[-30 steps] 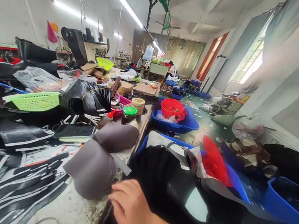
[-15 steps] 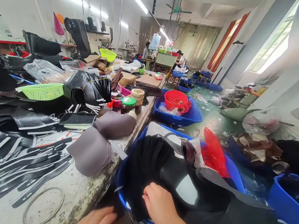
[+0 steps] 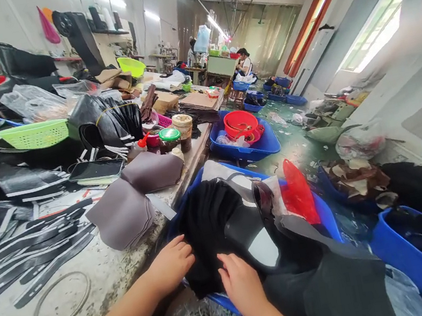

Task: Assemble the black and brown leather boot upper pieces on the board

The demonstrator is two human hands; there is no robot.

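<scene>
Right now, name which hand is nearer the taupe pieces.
Left. In view, the left hand is below and right of the taupe pieces; the right hand is farther right, by black material.

table (image 3: 108, 268) on the left, ring (image 3: 90, 288) and strips (image 3: 50, 230) on it, pieces (image 3: 208, 215) in tub (image 3: 327, 216) to its right

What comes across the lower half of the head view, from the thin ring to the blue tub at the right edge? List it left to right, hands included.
Thin ring → left hand → right hand → red piece → blue tub at the right edge.
</scene>
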